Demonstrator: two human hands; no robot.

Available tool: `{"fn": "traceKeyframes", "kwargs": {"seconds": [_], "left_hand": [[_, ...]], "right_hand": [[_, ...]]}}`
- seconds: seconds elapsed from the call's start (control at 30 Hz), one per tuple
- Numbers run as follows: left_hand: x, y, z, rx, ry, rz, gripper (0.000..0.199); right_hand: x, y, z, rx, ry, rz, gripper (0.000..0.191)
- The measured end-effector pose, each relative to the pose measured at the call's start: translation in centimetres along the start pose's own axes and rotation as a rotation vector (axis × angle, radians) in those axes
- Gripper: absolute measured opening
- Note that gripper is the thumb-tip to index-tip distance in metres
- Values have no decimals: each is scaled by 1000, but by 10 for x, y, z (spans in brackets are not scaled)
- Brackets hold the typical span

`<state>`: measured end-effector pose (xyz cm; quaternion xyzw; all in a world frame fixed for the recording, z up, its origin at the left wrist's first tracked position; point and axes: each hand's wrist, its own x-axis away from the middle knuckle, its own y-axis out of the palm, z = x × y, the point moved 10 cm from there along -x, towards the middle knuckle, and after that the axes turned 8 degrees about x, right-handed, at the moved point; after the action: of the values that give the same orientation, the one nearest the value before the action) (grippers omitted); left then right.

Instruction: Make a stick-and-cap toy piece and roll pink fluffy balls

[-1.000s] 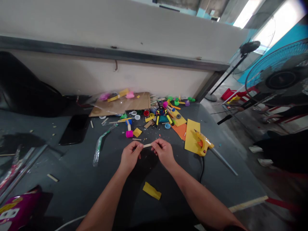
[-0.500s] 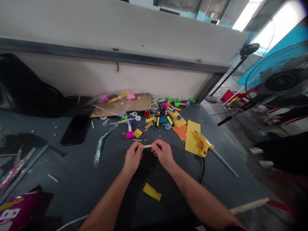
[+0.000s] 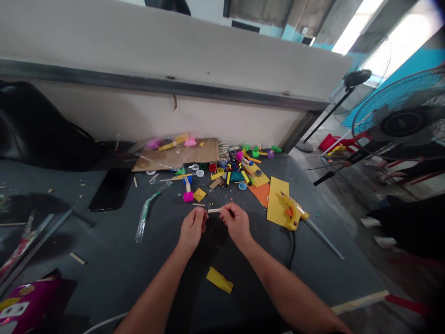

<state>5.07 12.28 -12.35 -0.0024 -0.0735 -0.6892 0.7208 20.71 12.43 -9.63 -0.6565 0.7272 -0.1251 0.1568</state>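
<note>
Well, my left hand (image 3: 192,228) and right hand (image 3: 236,225) are close together, fingers pinched in on a short wooden craft stick (image 3: 214,210), probably to steady it — it sits above the middle of the table (image 3: 114,241), nearer me than the heap of craft bits (image 3: 229,174) by the far edge. To my right, a hot glue gun (image 3: 290,212) lies on a yellow craft sheet (image 3: 276,199), perhaps as a protective mat.

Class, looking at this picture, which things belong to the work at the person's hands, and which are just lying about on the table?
In the work: left hand and right hand, pinching a short wooden stick.

Just lying about: yellow hot glue gun, yellow foam sheet, yellow foam scrap, clear plastic wrapper.
</note>
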Motion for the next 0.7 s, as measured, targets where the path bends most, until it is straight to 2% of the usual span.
{"fn": "traceKeyframes", "kwargs": {"seconds": [0.13,0.23,0.33,0.43,0.7], "left_hand": [[0,-3,-1,5,-39,-3,40],[2,-1,6,-45,-14,-45,36],[3,-5,13,-99,21,-32,29],[4,-9,21,-154,83,-19,23],[8,-14,43,-344,354,-12,15]], "right_hand": [[2,-8,-16,116,-136,40,21],[6,-9,-30,188,-264,43,19],[9,-6,-37,199,-325,24,16],[9,-4,-34,181,-309,11,14],[5,1,-17,82,-166,-16,14]]}}
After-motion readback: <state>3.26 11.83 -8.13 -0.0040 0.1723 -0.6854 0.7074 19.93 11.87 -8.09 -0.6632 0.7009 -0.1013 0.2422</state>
